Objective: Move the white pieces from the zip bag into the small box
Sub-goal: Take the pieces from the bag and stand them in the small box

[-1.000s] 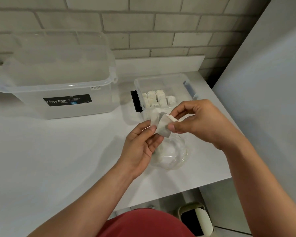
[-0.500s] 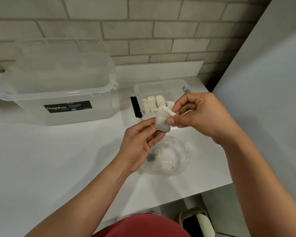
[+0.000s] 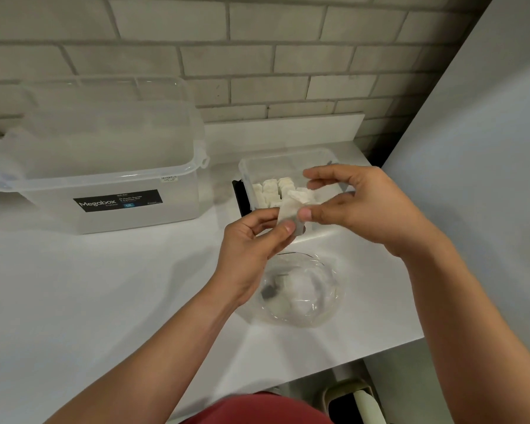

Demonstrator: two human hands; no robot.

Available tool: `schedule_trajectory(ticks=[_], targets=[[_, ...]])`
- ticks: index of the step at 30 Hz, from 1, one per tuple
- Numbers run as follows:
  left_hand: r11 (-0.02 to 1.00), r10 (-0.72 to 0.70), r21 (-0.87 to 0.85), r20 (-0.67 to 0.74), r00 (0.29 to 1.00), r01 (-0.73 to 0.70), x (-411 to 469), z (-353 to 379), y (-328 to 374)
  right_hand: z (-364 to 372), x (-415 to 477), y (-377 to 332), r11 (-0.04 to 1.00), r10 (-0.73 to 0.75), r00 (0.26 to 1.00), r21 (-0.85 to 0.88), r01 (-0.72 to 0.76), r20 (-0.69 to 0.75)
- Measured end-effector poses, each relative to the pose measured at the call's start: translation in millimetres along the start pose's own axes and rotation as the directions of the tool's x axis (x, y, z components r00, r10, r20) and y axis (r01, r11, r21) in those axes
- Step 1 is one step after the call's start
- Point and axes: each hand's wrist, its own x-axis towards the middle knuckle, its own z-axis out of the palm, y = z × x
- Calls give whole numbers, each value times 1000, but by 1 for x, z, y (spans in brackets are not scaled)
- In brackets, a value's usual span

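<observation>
Pinched between left hand (image 3: pixel 251 240) and right hand (image 3: pixel 358 209): one white piece (image 3: pixel 288 213). At 12 o'clock: small box (image 3: pixel 288 155); at 6 o'clock: zip bag (image 3: pixel 306 301).

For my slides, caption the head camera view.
Left hand and right hand hold a white piece near the small box.
</observation>
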Motion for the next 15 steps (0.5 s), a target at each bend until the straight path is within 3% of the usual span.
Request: schedule_trajectory(ticks=[4,13,15], targets=[[993,81,80,32,996,-84,28,8,15,-24,20,-11,990,-24,1000,142,21,19],[957,163,233,56,985,-171,84,30,39,-53,77,-15,971,-205,978,-112,209,45],[903,165,402,5,986,-153,90,24,35,-57,93,-3,959,-215,976,-183,216,21]])
